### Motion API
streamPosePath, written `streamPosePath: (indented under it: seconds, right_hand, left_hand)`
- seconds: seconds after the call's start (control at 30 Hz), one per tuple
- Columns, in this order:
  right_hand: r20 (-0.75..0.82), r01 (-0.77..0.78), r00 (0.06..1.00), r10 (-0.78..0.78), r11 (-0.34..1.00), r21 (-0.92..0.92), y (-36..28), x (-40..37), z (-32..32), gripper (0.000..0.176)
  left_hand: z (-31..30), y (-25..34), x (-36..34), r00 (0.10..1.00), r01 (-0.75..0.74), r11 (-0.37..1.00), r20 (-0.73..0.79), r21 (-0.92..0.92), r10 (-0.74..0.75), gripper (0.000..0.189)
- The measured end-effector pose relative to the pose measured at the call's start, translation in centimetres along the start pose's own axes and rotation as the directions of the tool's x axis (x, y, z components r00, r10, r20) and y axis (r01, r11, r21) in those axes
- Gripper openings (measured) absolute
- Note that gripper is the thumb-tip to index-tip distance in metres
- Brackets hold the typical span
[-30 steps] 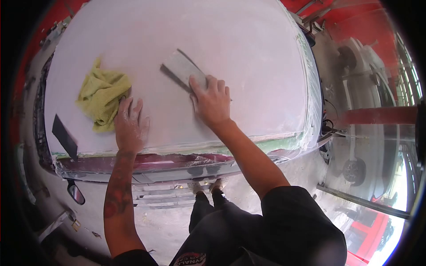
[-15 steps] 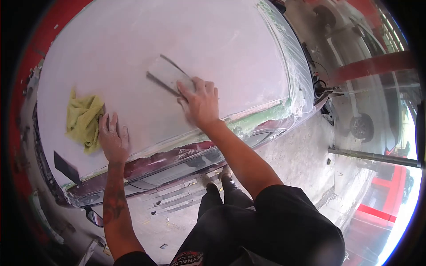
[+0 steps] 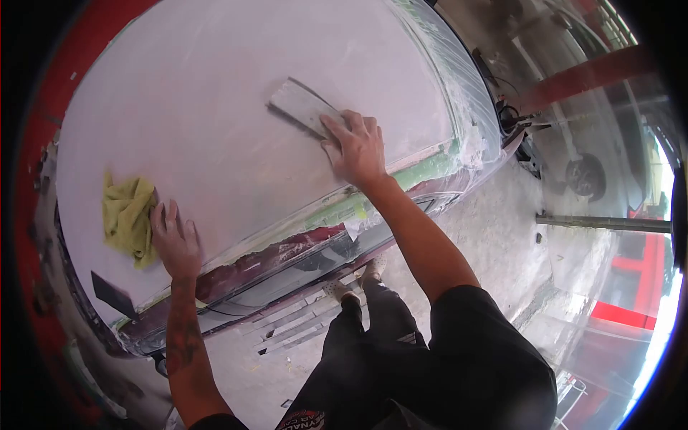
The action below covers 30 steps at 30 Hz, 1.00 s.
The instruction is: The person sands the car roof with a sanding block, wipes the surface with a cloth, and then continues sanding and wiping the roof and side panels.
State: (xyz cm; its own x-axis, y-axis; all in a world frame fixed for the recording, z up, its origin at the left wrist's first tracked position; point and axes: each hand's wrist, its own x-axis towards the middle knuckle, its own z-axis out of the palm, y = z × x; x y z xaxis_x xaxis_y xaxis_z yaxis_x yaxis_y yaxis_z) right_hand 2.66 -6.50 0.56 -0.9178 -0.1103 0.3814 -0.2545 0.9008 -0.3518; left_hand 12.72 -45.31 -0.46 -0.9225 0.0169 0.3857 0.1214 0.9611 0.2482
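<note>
A car roof (image 3: 236, 136) coated in pale, dusty pinkish-grey primer spreads out before me. My right hand (image 3: 358, 152) grips the near end of a long grey sanding block (image 3: 299, 105), which lies flat on the roof and points away to the upper left. Farther left, my left hand (image 3: 176, 244) rests on the roof with its fingers stretched out, dusty at the tips. Beside those fingers lies a crumpled yellow-green cloth (image 3: 129, 221). A dark flat rectangular piece (image 3: 113, 294) sits near the roof's left corner.
Green masking tape (image 3: 423, 168) and clear plastic sheeting (image 3: 479, 129) line the roof edge. Dark red bodywork (image 3: 244, 271) shows below it. Slats (image 3: 297, 333) lie on the concrete floor by my feet. Another vehicle's wheel (image 3: 585, 177) appears at right behind plastic.
My right hand has slid the sanding block up and to the right in view. The left hand stays by the cloth while the whole view has shifted slightly.
</note>
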Motion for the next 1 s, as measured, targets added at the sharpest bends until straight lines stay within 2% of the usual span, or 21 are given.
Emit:
streamPosePath:
  seconds: [0.03, 0.13, 0.2, 0.27, 0.37, 0.43, 0.5, 0.6, 0.67, 0.73, 0.77, 0.83, 0.93, 1.0]
  right_hand:
    - [0.039, 0.077, 0.996, -0.079, 0.996, 0.037, -0.7, -0.6, -0.3, 0.044]
    - [-0.03, 0.006, 1.0, -0.007, 0.999, -0.034, 4.8, 1.7, -0.4, 0.044]
    - [-0.071, -0.199, 0.978, 0.194, 0.976, -0.082, 10.8, 5.2, -0.7, 0.045]
    - [-0.051, -0.454, 0.891, 0.452, 0.884, -0.107, 14.8, 8.7, -1.8, 0.046]
    - [-0.08, -0.407, 0.913, 0.399, 0.897, -0.173, 13.2, 7.4, -0.7, 0.048]
    - [-0.028, -0.249, 0.969, 0.247, 0.962, -0.113, 9.0, 3.2, -1.3, 0.049]
    - [0.036, -0.101, 0.994, 0.104, 0.993, -0.067, 7.7, 0.2, -1.9, 0.048]
    - [0.015, -0.119, 0.993, 0.12, 0.992, -0.043, 12.0, 4.0, -1.8, 0.046]
    - [-0.029, -0.279, 0.96, 0.277, 0.953, -0.115, 16.1, 9.7, -1.2, 0.045]
    - [0.06, -0.459, 0.88, 0.471, 0.876, -0.149, 18.4, 14.6, -1.7, 0.042]
    - [0.061, -0.459, 0.88, 0.471, 0.876, -0.151, 18.3, 14.1, -1.5, 0.042]
    - [-0.034, -0.359, 0.933, 0.358, 0.921, -0.151, 17.0, 11.7, -1.1, 0.044]
    - [0.034, -0.207, 0.977, 0.212, 0.973, -0.104, 12.2, 3.3, -2.4, 0.048]
    - [0.058, -0.161, 0.984, 0.167, 0.982, -0.1, 11.8, 2.4, -2.8, 0.049]
  left_hand:
    - [0.1, -0.2, 0.0, 1.0, -0.023, 1.0, -0.011, -0.002, 0.023, 0.05]
    - [0.0, -0.1, -0.1, 0.999, -0.04, 0.999, -0.016, 0.019, 0.04, 0.05]
    - [0.0, 0.1, -0.2, 0.999, -0.033, 0.999, -0.016, 0.043, 0.034, 0.049]
    - [-0.1, 0.2, 0.1, 1.0, -0.004, 1.0, -0.002, 0.023, 0.004, 0.049]
    - [-0.1, 0.3, 0.1, 1.0, -0.003, 1.0, 0.0, 0.006, 0.003, 0.049]
    - [-0.2, 0.6, 0.1, 1.0, 0.001, 1.0, -0.002, 0.006, -0.001, 0.05]
    - [-0.3, 0.6, 0.3, 1.0, 0.0, 1.0, -0.006, 0.012, 0.0, 0.051]
    - [-0.1, 0.6, 0.2, 0.999, 0.043, 0.999, 0.018, -0.003, -0.043, 0.051]
    - [-0.3, 0.6, 0.2, 0.999, 0.036, 0.999, 0.025, -0.009, -0.035, 0.051]
    - [-0.2, 0.5, 0.3, 0.999, 0.034, 0.999, 0.031, 0.016, -0.035, 0.051]
    - [-0.2, 0.5, 0.2, 0.998, 0.043, 0.998, 0.034, 0.036, -0.044, 0.051]
    - [-0.2, 0.5, 0.0, 0.998, 0.048, 0.998, 0.038, 0.029, -0.049, 0.051]
    - [-0.2, 0.5, 0.0, 0.997, 0.067, 0.998, 0.045, 0.021, -0.068, 0.051]
    - [-0.1, 0.5, 0.1, 0.996, 0.075, 0.997, 0.053, 0.014, -0.075, 0.05]
